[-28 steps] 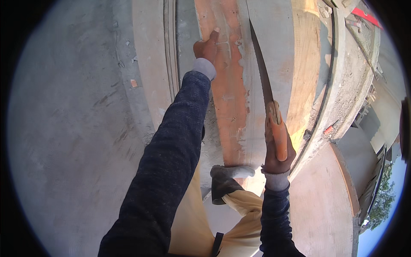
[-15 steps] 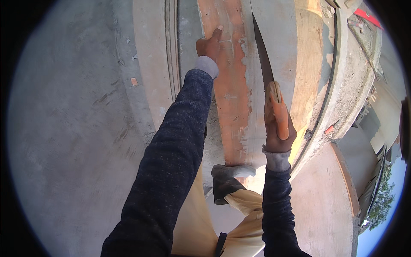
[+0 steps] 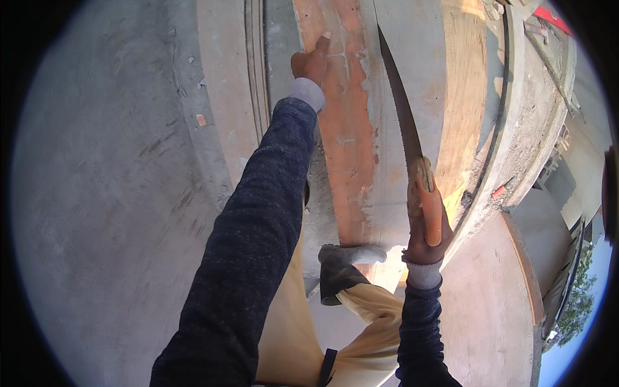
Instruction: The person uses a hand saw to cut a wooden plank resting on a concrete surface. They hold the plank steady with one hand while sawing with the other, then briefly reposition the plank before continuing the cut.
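Observation:
My left hand (image 3: 311, 63) grips the left edge of an orange-stained board (image 3: 347, 148) near its far part, thumb lying on the top face. My right hand (image 3: 420, 235) is closed round the wooden handle (image 3: 431, 206) of a long handsaw (image 3: 400, 97). The saw's blade points away from me and lies along a grey strip right of the orange stain, its tip on a thin line there. My booted foot (image 3: 348, 256) rests on the near end of the board. A pale timber plank (image 3: 464, 97) runs along the right of the grey strip.
Bare concrete (image 3: 109, 193) spreads at the left, with narrow grooved strips (image 3: 258, 64) beside the board. At the right are a concrete ledge with rubble (image 3: 522, 129), a red object (image 3: 549, 18) and a pink-grey slab (image 3: 477, 297). A tree and sky show at the far right.
The saw and my right hand moved forward about half a second ago and are now drawn back toward me, a little further right. My left hand still holds the board, shifted slightly in view.

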Demonstrator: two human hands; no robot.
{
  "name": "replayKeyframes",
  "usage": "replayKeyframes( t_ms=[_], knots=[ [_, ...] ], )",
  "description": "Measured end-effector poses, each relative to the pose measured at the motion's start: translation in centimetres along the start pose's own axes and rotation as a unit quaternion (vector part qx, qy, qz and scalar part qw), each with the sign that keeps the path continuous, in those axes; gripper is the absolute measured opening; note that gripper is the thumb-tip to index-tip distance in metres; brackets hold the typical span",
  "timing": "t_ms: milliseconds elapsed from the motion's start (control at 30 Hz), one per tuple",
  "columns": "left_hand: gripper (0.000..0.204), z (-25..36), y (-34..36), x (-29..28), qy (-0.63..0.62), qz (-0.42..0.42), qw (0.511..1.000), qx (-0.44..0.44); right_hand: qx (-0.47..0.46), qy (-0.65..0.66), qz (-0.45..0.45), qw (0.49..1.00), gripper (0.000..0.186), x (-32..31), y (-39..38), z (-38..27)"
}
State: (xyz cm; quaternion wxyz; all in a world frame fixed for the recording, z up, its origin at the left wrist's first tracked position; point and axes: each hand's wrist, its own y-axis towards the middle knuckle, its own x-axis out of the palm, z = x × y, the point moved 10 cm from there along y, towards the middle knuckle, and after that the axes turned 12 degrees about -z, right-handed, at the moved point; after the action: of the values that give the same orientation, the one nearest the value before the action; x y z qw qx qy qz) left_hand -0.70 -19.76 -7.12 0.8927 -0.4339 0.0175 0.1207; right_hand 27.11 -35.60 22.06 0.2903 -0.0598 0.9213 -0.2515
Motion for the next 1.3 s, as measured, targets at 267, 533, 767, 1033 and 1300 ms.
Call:
replayKeyframes(
  t_ms=[267,533,767,1033,1300],
  knots=[
    [0.065,-0.1,-0.8,4.1,0.016,-0.011,1.000,-0.008,0.040,0.031,0.042,0.998,0.039,2.4,15.7,4.1],
    [0.053,0.2,-0.8,0.6,-0.033,0.007,0.999,0.003,0.112,0.006,-0.049,0.992,0.039,-1.7,-7.3,-0.3],
    [0.049,0.1,-1.2,3.9,-0.024,-0.015,1.000,0.012,0.025,0.036,0.049,0.998,0.039,3.0,12.7,4.8],
    [0.051,0.6,-0.8,1.0,-0.017,0.007,1.000,0.019,0.099,0.050,-0.025,0.994,0.040,-0.8,-3.0,0.1],
    [0.054,-1.0,-0.4,1.0,-0.008,0.018,1.000,-0.021,0.018,0.062,0.047,0.997,0.038,2.6,4.5,5.1]
  ],
)
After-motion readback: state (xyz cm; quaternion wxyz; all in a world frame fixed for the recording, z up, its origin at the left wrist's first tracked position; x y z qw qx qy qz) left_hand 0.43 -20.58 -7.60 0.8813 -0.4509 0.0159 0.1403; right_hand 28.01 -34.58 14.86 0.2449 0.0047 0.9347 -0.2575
